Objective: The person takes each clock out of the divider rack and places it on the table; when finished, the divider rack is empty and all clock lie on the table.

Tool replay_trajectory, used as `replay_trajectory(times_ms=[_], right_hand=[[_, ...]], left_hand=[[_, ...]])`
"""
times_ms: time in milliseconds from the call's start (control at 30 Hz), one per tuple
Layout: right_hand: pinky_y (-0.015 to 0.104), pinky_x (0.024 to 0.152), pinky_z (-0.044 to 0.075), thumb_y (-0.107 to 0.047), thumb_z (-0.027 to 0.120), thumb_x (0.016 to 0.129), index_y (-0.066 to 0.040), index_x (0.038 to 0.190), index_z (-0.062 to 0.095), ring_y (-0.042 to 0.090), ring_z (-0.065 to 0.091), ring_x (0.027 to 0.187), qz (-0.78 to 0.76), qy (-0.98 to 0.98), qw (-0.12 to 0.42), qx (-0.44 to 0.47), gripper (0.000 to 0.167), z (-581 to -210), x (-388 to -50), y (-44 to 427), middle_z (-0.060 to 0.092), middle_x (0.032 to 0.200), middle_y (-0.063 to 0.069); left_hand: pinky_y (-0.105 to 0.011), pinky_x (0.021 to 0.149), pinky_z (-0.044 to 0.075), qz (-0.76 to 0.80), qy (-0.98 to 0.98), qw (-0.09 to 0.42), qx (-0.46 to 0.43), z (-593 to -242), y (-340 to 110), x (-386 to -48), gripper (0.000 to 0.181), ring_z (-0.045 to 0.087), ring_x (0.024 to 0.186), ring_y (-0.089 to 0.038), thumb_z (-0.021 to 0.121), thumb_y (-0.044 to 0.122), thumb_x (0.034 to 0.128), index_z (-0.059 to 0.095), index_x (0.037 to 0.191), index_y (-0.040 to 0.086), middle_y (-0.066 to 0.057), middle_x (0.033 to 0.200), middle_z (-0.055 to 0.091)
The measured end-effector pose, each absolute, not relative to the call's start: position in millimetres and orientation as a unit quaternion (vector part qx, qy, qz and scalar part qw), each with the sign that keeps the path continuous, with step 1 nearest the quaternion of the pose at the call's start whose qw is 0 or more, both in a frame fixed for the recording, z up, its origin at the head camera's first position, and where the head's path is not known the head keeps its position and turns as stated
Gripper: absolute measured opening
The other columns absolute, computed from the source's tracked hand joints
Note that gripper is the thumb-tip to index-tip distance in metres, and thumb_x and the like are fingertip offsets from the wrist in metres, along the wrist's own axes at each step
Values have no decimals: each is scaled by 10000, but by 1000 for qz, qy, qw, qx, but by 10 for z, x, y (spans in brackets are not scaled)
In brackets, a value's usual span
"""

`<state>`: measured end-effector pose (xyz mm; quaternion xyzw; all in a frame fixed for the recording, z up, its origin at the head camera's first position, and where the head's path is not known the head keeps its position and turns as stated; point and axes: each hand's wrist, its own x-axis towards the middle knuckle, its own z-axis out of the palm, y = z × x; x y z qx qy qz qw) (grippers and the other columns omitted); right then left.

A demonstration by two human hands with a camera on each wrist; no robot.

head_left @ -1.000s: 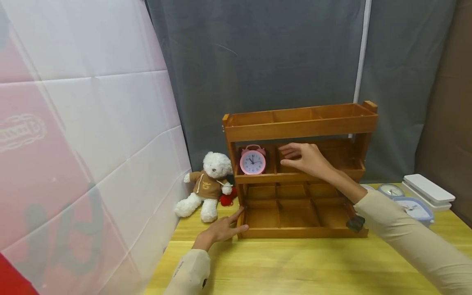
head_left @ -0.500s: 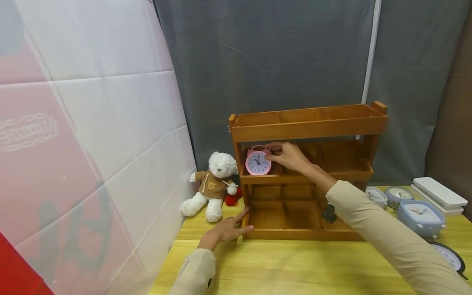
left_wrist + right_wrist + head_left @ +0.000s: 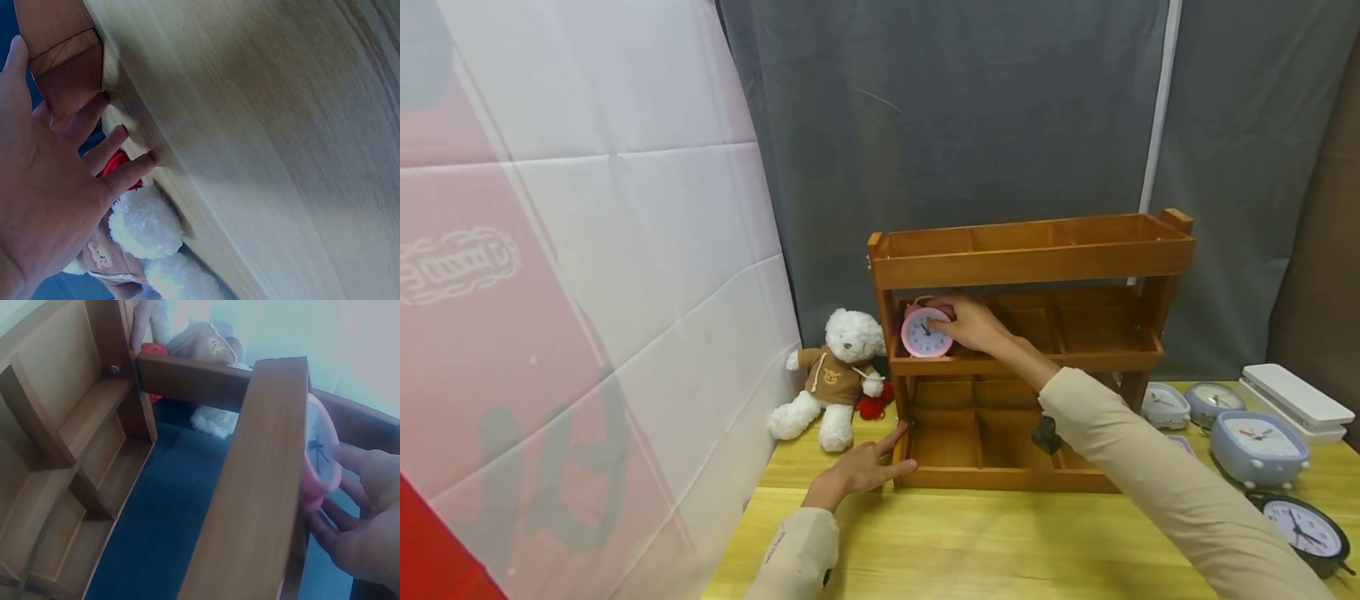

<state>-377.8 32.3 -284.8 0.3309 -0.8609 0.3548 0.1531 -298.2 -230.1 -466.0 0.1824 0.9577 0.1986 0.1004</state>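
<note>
A pink twin-bell alarm clock [image 3: 916, 342] stands in the left compartment of the middle tier of a brown wooden shelf [image 3: 1037, 267]. My right hand [image 3: 976, 323] grips it from the right side, thumb across the dial and fingers behind. In the right wrist view, the thumb and fingers of that hand [image 3: 372, 515] hold the pink clock [image 3: 320, 453] behind the tier's front board. Low down, my left hand [image 3: 859, 468] rests against the shelf's bottom left corner with spread fingers. The left wrist view shows these straight fingers [image 3: 128, 174] near the tabletop.
Left of the shelf sits a white teddy bear [image 3: 831, 375] in a brown hoodie, with something red [image 3: 872, 406] beside it. At right stand a blue clock [image 3: 1258, 450], a black clock [image 3: 1307, 533], other clocks and white boxes [image 3: 1296, 396].
My right hand has moved left from the middle compartment to the pink alarm clock and now grips it. The left hand keeps its place on the shelf corner. The head view has shifted slightly.
</note>
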Motion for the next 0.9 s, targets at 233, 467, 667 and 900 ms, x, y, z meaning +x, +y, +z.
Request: replay_trajectory(times_ms=[233, 467, 667, 900], right_hand=[[494, 965, 510, -105, 755, 960, -31, 1252, 726, 327, 647, 1135, 361, -854, 177, 331, 303, -2919, -3788, 402, 695, 1267, 165], [507, 1008, 495, -64, 717, 979, -60, 1240, 743, 337, 616, 1234, 366, -839, 201, 350, 262, -2922, -3768, 443, 651, 1373, 160], [517, 1055, 479, -62, 709, 987, -57, 1250, 747, 331, 577, 1307, 381, -827, 206, 357, 266, -2948, -3770, 454, 614, 1434, 151], [440, 873, 563, -131, 688, 1019, -56, 1285, 734, 289, 693, 1038, 403, -837, 201, 309, 280, -2859, -3708, 564, 719, 1224, 164]], left_hand=[[-556, 1094, 456, 198, 958, 100, 181, -4663, -2290, -2970, 878, 587, 1304, -417, 488, 738, 978, 219, 1678, 282, -195, 1489, 566], [-559, 1093, 456, 198, 959, 99, 177, -4636, -2292, -2972, 858, 589, 1297, -421, 491, 724, 985, 222, 1677, 293, -239, 1466, 570], [-575, 1099, 445, 203, 959, 99, 173, -4651, -2299, -2984, 866, 562, 1327, -430, 493, 738, 976, 222, 1676, 306, -232, 1493, 546], [-590, 1093, 444, 204, 958, 99, 174, -4663, -2296, -2984, 865, 553, 1332, -443, 493, 738, 976, 216, 1676, 313, -259, 1487, 540]])
